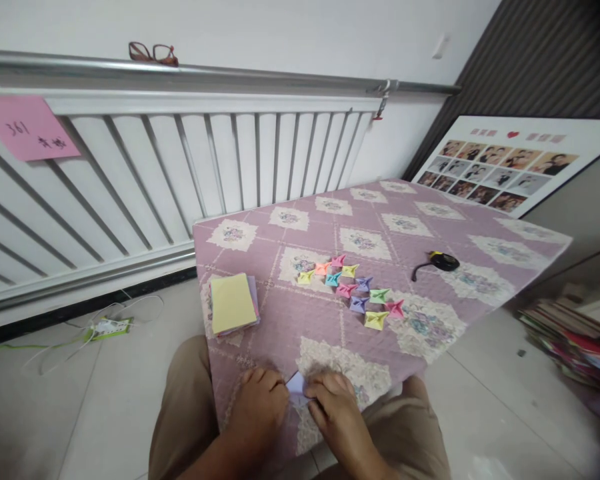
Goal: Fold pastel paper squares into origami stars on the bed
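Head view: left hand (pixel 263 395) and right hand (pixel 334 397), fingers curled, grip opposite sides of a small pale-lavender folded paper piece (pixel 296 384) on the near part of the purple floral cloth-covered bench (pixel 286 330). Risk: uneven finger pressure or slipping cloth might skew a crease. Appearance: pointed top, flat, partly hidden.

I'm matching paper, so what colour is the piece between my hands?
The paper piece is pale purple; head view.
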### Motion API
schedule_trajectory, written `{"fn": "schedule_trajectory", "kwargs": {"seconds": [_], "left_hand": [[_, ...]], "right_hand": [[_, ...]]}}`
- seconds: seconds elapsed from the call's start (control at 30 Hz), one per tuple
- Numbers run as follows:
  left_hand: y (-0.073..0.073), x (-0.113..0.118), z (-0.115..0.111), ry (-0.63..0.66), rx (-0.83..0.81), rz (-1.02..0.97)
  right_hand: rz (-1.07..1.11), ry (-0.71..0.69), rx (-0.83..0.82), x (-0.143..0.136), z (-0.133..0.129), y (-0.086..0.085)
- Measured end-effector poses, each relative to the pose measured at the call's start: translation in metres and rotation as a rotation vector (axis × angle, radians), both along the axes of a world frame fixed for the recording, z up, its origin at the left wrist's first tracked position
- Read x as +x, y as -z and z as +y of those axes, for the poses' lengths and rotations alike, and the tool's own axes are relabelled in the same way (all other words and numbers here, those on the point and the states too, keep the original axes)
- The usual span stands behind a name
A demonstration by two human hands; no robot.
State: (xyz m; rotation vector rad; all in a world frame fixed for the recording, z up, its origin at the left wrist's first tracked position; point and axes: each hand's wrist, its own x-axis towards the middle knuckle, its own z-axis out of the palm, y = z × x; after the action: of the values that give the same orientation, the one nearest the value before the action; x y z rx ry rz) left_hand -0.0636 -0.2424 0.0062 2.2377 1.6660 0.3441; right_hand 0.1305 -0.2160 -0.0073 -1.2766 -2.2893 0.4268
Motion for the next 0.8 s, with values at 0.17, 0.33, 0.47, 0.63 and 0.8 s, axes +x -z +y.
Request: {"fn": "schedule_trajectory", "kwargs": {"seconds": [0.17,0.33,0.47,0.63,0.8], "left_hand": [[-0.001,0.004,-0.002,-0.175,-0.008,-0.167],[-0.001,0.006,-0.001,-0.242,-0.047,-0.177],[-0.002,0.006,0.001,-0.263,-0.062,-0.134],[-0.003,0.008,0.005,-0.272,-0.09,-0.085],[-0.003,0.008,0.007,-0.268,-0.089,-0.082]], "right_hand": [[-0.024,0.06,-0.017,0.002,-0.001,0.003],[-0.065,0.148,0.012,-0.004,-0.004,0.0],[-0.094,0.219,0.025,-0.008,-0.003,0.0],[-0.127,0.283,0.049,-0.012,-0.002,0.002],[-0.154,0.302,0.039,-0.014,-0.002,0.001]]}}
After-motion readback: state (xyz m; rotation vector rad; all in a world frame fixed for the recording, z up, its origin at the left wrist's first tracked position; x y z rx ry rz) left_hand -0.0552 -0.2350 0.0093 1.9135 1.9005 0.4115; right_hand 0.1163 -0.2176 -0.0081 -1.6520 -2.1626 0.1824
